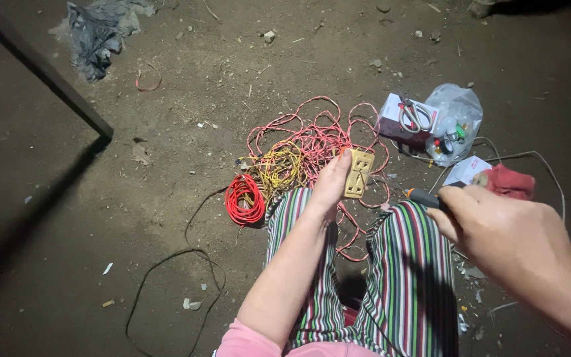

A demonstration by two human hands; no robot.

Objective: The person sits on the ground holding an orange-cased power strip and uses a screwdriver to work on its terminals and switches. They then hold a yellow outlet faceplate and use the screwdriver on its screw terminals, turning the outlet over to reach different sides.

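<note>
Beige rectangular plastic socket block sits upright in your left hand, held above your knees and in front of the wire heap; your fingers wrap its left edge and back, so the grip is closed on the block, and its slotted face turns toward you; your right hand is clenched around a tool with a black and orange handle, whose end pokes out past your thumb toward the block, the two close but not touching; whether it carries a blade or tip you cannot tell, since the hand hides the rest; your legs in striped trousers of green, red, white and black fill the lower middle, and a pink sleeve edge shows at the bottom; on the dirt floor beyond your knees lies a loose tangle of pink wire, with a bundle of yellow wire on its left side and a tight coil of red wire just beside that; a thin dark cable loops away to the lower left; to the upper right a small box carries a pair of pliers with pale handles, next to a clear plastic bag of small parts; a red cloth lies near your right hand; a crumpled grey sheet lies far off at the upper left
</note>
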